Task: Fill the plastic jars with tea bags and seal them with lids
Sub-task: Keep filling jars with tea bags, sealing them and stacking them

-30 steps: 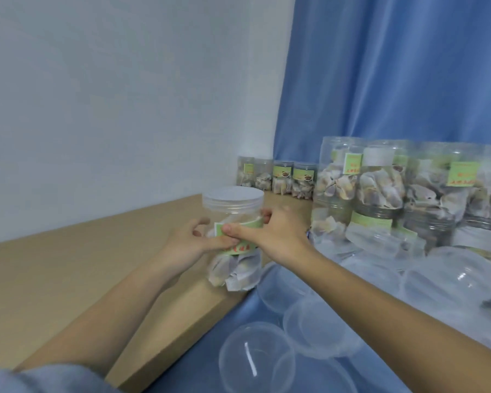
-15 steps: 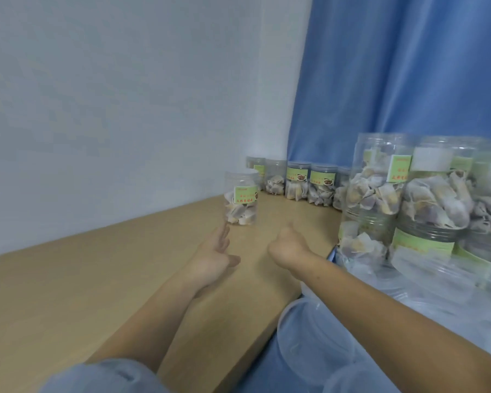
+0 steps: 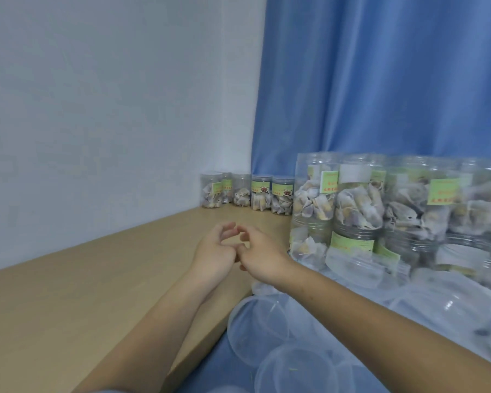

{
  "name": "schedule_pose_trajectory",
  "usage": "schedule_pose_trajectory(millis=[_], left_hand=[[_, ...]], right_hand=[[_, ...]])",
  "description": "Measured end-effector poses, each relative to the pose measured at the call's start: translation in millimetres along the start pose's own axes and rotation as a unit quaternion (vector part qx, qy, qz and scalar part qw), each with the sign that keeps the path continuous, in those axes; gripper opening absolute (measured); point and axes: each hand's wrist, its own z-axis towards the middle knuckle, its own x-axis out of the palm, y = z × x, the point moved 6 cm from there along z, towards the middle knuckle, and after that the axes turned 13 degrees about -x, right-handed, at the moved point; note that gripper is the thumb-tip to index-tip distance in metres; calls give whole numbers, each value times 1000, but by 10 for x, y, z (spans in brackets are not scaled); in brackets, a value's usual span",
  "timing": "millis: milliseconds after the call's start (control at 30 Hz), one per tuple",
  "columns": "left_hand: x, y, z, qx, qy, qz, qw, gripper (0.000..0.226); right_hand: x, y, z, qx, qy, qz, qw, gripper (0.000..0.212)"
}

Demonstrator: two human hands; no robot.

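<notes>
**A:** From my screen, how far is the job? Start on the left, please.

**B:** On the left there is the wooden worktop (image 3: 68, 293), bare where I look. At its far corner, against the wall, I see a row of small jars (image 3: 247, 191). They have tea bags inside and lids on, so I judge these ones finished.

**A:** And the hands?

**B:** They are in the middle, over the worktop. My left hand (image 3: 214, 251) is loose, the fingers a little bent, and it carries nothing. My right hand (image 3: 260, 255) is just beside it, the two almost touching at the fingers; it too is relaxed and grasps nothing. No jar is near them, the row is well apart.

**A:** What is on the right?

**B:** A tall stack of jars (image 3: 380, 211), full of tea bags (image 3: 360, 205), with green labels. They are blurred, so I cannot tell if every one has its lid. Below them, on the blue cloth (image 3: 219, 373), lie clear round plastic pieces (image 3: 264, 330). I think these are empty jars or loose lids, but I cannot say which.

**A:** So what is left?

**B:** My judgement: many jars are already filled and closed, and some empty plastic still waits. The next step would be to take one of these clear pieces from the cloth. Loose tea bags for filling I do not see here.
</notes>
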Motion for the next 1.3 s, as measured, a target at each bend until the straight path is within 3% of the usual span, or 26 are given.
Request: schedule_pose_trajectory(millis=[200, 433, 767, 933, 1067, 1300], left_hand=[[860, -339, -474, 30, 33, -23, 999, 45], [2051, -534, -753, 25, 107, -14, 994, 32], [3565, -179, -1051, -87, 204, -37, 974, 29], [4010, 74, -1343, -127, 209, -87, 966, 21], [4171, 280, -1460, -118, 213, -85, 966, 35], [4073, 573, -1391, -120, 167, -120, 971, 23]], right_hand=[[-911, -46, -644, -27, -85, -55, 994, 40], [-2010, -576, -1222, -2, -197, -96, 976, 38], [-2940, -1641, -2057, 127, -249, -143, 950, 31], [-3151, -2023, -2579, 197, -191, -209, 939, 17], [-3096, -2326, -2911, 232, -74, -306, 920, 24], [-2841, -2698, -3108, 266, 118, -358, 887, 34]])
